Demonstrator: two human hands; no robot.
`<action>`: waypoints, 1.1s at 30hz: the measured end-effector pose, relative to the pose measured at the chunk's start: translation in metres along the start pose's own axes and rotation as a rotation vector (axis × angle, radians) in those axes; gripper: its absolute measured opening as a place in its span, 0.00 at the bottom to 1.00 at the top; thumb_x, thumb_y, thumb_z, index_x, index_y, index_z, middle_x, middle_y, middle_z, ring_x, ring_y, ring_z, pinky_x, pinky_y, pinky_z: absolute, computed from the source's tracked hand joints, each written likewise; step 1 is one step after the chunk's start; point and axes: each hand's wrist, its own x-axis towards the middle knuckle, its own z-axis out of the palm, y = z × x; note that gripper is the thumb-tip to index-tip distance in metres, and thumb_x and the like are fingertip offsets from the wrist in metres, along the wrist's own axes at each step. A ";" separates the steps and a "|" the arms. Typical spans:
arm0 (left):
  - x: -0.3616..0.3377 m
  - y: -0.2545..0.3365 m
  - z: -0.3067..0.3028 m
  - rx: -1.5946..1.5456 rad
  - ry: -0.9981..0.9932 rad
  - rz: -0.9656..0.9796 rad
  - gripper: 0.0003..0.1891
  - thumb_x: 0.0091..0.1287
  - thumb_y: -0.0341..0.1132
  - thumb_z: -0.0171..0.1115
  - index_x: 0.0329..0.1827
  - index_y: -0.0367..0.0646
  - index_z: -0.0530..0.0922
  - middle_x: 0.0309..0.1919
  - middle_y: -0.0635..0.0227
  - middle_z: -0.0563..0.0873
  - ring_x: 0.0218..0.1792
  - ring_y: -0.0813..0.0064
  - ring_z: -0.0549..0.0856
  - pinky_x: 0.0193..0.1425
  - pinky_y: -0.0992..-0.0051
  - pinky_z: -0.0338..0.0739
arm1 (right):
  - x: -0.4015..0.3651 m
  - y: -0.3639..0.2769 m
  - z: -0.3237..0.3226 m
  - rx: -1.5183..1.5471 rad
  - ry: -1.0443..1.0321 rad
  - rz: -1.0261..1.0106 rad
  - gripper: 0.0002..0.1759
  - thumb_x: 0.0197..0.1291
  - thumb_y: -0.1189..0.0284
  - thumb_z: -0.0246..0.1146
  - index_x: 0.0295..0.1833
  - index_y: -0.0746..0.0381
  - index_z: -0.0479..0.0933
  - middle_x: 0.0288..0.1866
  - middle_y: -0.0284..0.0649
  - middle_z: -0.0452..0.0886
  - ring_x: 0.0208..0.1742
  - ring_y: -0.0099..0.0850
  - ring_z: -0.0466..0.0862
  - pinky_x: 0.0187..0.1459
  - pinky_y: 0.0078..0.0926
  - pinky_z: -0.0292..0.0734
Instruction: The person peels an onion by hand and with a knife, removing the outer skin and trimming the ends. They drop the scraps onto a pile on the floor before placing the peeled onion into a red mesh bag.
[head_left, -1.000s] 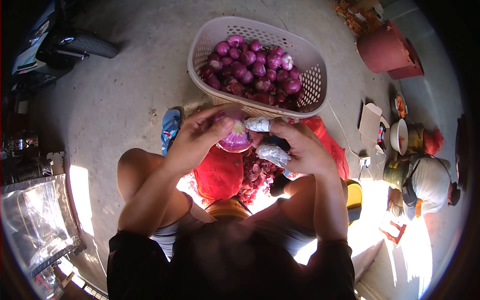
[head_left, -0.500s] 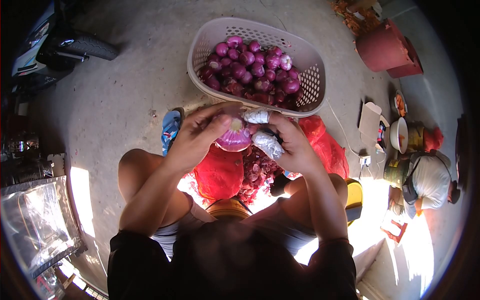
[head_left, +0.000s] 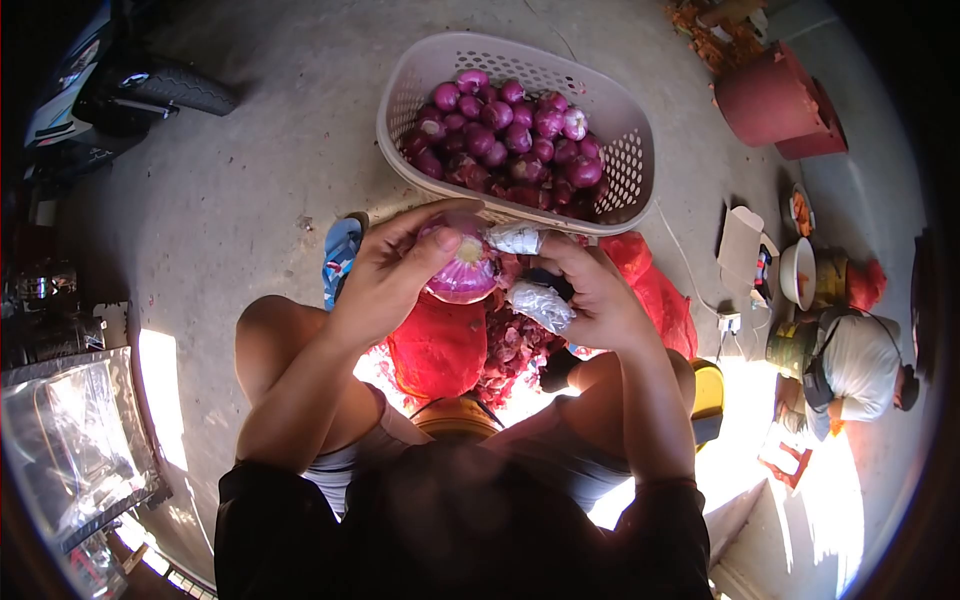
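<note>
Onion (head_left: 462,268) in curled left hand (head_left: 385,278), wrapped fingertips (head_left: 515,238) of right hand (head_left: 603,303) against it.

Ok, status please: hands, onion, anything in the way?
Left hand holds onion. Right hand at it, wrapped fingers touching. Nothing between hands; full basket beyond, peels below.

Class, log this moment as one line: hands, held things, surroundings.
left hand: grips red onion | right hand: wrapped fingers at onion's top | ahead: basket of peeled onions | below: peels
</note>
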 end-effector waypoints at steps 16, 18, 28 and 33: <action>-0.002 0.003 0.001 0.095 -0.088 0.106 0.19 0.67 0.29 0.55 0.61 0.34 0.70 0.50 0.64 0.80 0.51 0.78 0.77 0.58 0.76 0.70 | 0.007 -0.004 0.012 0.256 0.136 -0.018 0.22 0.57 0.84 0.58 0.59 0.64 0.67 0.51 0.41 0.78 0.52 0.28 0.79 0.52 0.24 0.71; -0.001 0.003 0.001 0.085 -0.096 0.128 0.21 0.66 0.28 0.55 0.62 0.34 0.68 0.52 0.64 0.79 0.52 0.78 0.77 0.59 0.76 0.70 | 0.004 -0.001 0.012 0.353 0.170 -0.034 0.23 0.59 0.84 0.57 0.60 0.64 0.65 0.53 0.40 0.76 0.54 0.27 0.77 0.54 0.23 0.70; 0.000 -0.003 -0.004 -0.098 -0.046 0.109 0.24 0.64 0.31 0.62 0.61 0.32 0.66 0.52 0.62 0.78 0.54 0.75 0.77 0.60 0.73 0.70 | 0.000 0.006 0.011 0.171 0.133 -0.061 0.30 0.55 0.81 0.62 0.62 0.64 0.59 0.45 0.43 0.81 0.47 0.30 0.82 0.46 0.23 0.72; 0.000 -0.001 0.002 -0.045 -0.033 0.148 0.26 0.62 0.34 0.64 0.60 0.32 0.66 0.51 0.60 0.79 0.53 0.74 0.78 0.59 0.72 0.71 | -0.001 0.014 0.013 0.023 0.158 -0.118 0.30 0.50 0.80 0.64 0.59 0.63 0.61 0.37 0.44 0.83 0.40 0.40 0.85 0.39 0.28 0.75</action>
